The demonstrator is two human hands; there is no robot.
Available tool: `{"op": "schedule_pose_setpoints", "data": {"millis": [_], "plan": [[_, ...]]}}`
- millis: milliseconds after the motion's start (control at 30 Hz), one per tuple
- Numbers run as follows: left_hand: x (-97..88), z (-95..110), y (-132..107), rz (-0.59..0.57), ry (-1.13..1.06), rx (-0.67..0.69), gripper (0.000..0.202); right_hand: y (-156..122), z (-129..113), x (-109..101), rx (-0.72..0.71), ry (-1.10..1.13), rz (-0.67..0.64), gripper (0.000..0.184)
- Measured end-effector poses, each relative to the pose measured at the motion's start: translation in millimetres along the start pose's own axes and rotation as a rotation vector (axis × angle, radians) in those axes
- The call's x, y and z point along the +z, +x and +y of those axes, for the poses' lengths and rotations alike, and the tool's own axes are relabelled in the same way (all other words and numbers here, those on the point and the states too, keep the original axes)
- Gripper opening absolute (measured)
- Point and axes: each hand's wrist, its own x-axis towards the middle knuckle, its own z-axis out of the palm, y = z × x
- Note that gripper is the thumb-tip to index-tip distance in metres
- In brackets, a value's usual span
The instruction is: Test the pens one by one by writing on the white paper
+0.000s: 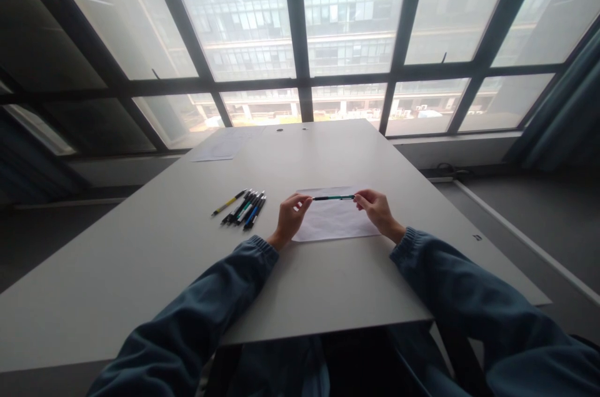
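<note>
A green and black pen [334, 197] is stretched level between my two hands, above a white sheet of paper [335, 225] on the table. My left hand [291, 216] pinches its left end between thumb and fingers. At the other end, my right hand [375, 208] grips the pen in the same way, fingers closed. Left of my left hand lies a loose pile of several pens [246, 208], mostly black with green, white and blue parts. A yellow and black pen [228, 203] lies at the pile's left side.
The white table [140, 259] reaches forward toward large framed windows [300, 22]. Another paper sheet [218, 145] lies at its far left. Near the far edge are small dark spots [280, 130]. Blue curtains [557, 109] hang at the right.
</note>
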Motion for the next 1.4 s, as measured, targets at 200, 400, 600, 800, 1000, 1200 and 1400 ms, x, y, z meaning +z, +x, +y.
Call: {"op": "schedule_pose_setpoints", "data": {"millis": [200, 400, 600, 800, 1000, 1200, 1400], "plan": [[0.1, 0.0, 0.0, -0.005, 0.002, 0.002, 0.024, 0.0, 2.6, -0.7, -0.011, -0.013, -0.009, 0.033], [0.7, -1.6, -0.4, -0.002, 0.006, -0.006, 0.022, -0.6, 2.1, -0.3, -0.012, -0.016, -0.012, 0.035], [0.2, -1.2, -0.5, -0.008, 0.008, -0.005, 0.024, -1.0, 1.0, 0.2, -0.013, -0.019, -0.006, 0.035], [0.4, -0.4, -0.3, -0.007, 0.013, -0.002, 0.026, -1.0, -1.3, 0.4, -0.006, -0.029, -0.001, 0.038], [0.2, 0.6, -0.2, -0.014, 0.020, -0.001, 0.029, -0.9, -0.3, 0.4, -0.006, -0.042, 0.001, 0.041], [-0.2, 2.0, 0.1, -0.028, 0.025, -0.002, 0.029, -1.1, -0.3, 0.5, -0.016, -0.052, 0.000, 0.040], [-0.2, 2.7, -0.4, -0.023, 0.020, -0.006, 0.031, -1.6, 0.4, 0.4, -0.013, -0.055, 0.002, 0.039]]}}
